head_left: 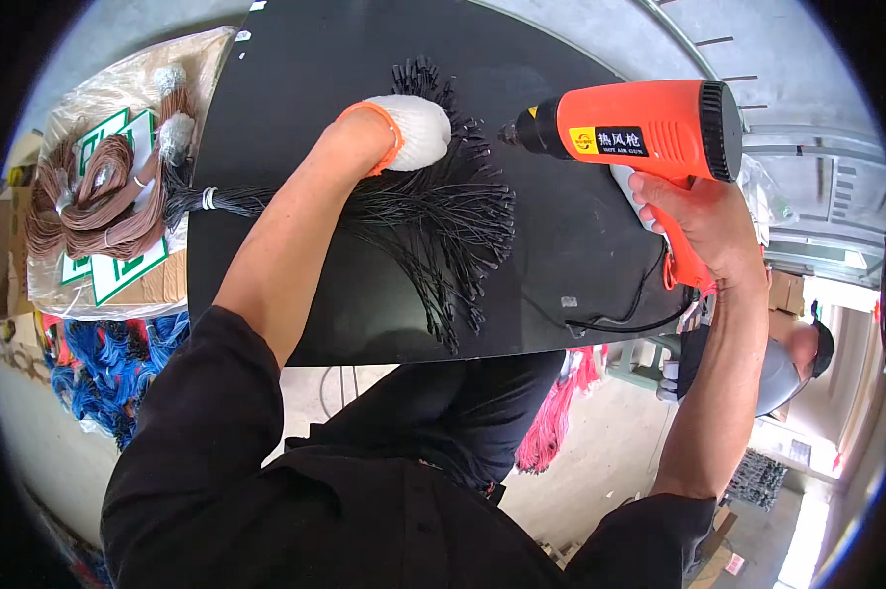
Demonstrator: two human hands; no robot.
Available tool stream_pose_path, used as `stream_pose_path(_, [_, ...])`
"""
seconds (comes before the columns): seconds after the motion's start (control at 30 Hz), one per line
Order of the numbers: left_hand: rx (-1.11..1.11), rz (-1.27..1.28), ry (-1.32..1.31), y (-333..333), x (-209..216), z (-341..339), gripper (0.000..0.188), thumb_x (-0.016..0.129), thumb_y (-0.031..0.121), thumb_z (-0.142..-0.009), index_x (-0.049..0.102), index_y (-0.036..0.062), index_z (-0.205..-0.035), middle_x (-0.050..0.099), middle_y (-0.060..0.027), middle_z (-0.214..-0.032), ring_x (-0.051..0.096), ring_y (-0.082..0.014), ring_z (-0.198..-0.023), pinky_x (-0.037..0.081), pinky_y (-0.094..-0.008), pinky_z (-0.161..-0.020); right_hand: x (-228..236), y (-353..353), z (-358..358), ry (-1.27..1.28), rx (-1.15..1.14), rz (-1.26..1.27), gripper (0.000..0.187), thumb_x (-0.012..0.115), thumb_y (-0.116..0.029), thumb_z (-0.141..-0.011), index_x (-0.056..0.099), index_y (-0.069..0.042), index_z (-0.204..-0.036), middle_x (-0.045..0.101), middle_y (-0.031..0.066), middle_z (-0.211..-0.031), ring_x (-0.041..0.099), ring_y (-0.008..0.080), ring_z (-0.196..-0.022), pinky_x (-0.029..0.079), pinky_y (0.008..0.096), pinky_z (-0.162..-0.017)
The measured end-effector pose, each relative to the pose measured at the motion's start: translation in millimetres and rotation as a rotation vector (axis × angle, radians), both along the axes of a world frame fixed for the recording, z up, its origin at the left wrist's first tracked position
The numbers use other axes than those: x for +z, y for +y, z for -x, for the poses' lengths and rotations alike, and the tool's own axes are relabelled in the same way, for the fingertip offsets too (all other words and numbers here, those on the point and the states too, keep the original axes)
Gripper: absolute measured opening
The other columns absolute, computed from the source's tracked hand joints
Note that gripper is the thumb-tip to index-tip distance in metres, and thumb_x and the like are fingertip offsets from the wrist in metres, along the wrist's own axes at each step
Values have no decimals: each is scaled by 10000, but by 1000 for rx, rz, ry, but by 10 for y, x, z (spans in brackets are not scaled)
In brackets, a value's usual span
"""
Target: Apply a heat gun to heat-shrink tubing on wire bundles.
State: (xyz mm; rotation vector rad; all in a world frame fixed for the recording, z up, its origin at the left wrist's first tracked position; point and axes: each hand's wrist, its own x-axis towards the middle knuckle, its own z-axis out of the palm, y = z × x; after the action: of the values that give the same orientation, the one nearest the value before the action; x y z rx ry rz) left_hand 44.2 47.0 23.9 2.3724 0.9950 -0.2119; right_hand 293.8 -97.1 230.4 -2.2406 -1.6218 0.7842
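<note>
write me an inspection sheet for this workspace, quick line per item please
Surface: flat black tabletop, glossy in places.
Job's things: thin black wire bundle, fanned out at right, bound by a white tie at left; orange-red plastic heat gun, nozzle pointing toward the wires, apart from them.
Clutter: coiled brown wires left of the tabletop; blue wire bundles below them; pinkish-red strands below the table edge.
Hands: left hand, in a white knit glove with orange cuff, over the wires, grip hidden; bare right hand around the heat gun's handle.
Cables: black cord near the tabletop's front right edge.
Surroundings: another person in the right background.
</note>
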Motion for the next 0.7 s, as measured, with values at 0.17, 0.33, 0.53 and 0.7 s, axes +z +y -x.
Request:
stream_pose_path(0.17, [15,14,37,11,-11,-17,404,524,256,-983,754,71,-1258,750,-167,-1283,686,-385,-1220,525,-469,-1067,-12,33,41,9,41,-18,258,833,-178,-941,759,-12,-1123,736,44,-893,671,141,-740,544,301,-684])
stream_pose_path(0.33, [-9,20,26,-23,35,-5,435,534,271,-983,745,75,-1308,740,-157,-1332,681,-370,-1248,518,-459,-1092,84,89,131,-49,96,82,269,851,-201,-924,773,-12,-1099,737,43,-876,672,129,-751,542,301,-685])
stream_pose_path(0.53, [-40,31,-37,-13,-163,-54,372,555,239,-936,742,28,-1179,751,-183,-1164,689,-390,-1046,542,-478,-952,52,147,173,-23,122,-43,257,849,-199,-918,769,-13,-1076,728,38,-853,661,123,-738,530,294,-678])
stream_pose_path(0.7, [-74,21,-126,7,-243,-83,315,564,198,-896,747,-13,-1042,764,-207,-986,705,-395,-833,564,-498,-798,55,252,188,-87,115,-14,240,841,-185,-919,752,-4,-1050,719,35,-848,656,126,-730,528,291,-676])
